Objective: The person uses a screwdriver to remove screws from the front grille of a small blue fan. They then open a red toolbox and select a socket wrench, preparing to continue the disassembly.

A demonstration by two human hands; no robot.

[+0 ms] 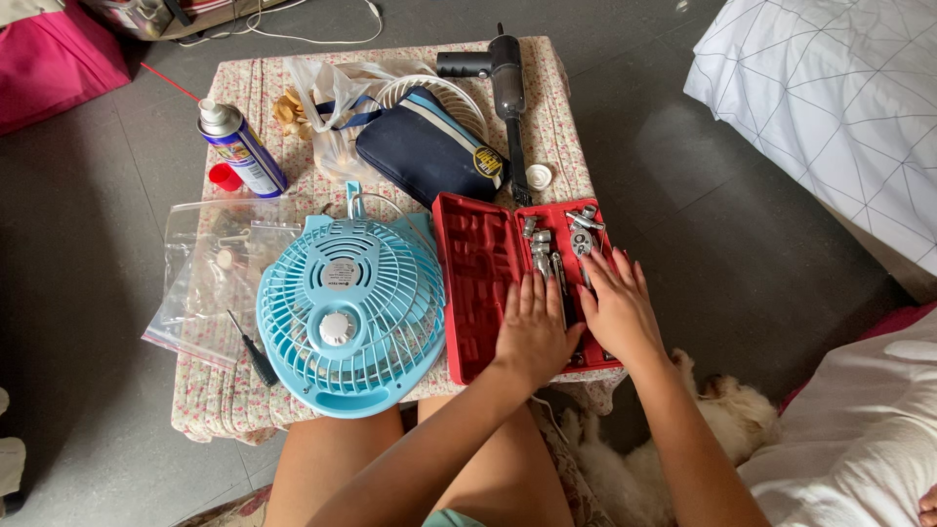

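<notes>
Counter (576, 146) with a flowered cloth carries everything here, one small top seen from above. One light blue fan (349, 314) lies grille-up at its front left, overhanging the near edge. One red tool case (478, 283) lies open just right of the fan; its left half shows bare moulded slots, its right half a handful of metal sockets (578, 234), too crowded to count. One dark blue pouch (427, 146) sits behind the case, one clear zip bag (210, 278) left of the fan, one spray can (241, 148) at the back left with a red cap (224, 177) beside it, and one dark screwdriver (252, 349) by the fan's rim. The lower part of the case's right half is hidden under both hands. Left hand (534, 327) lies flat, palm down, fingers spread on the case, gripping nothing. Right hand (618, 310) rests likewise just beside it, its grip open, fingertips near the sockets. Both forearms reach in from the bottom edge.
</notes>
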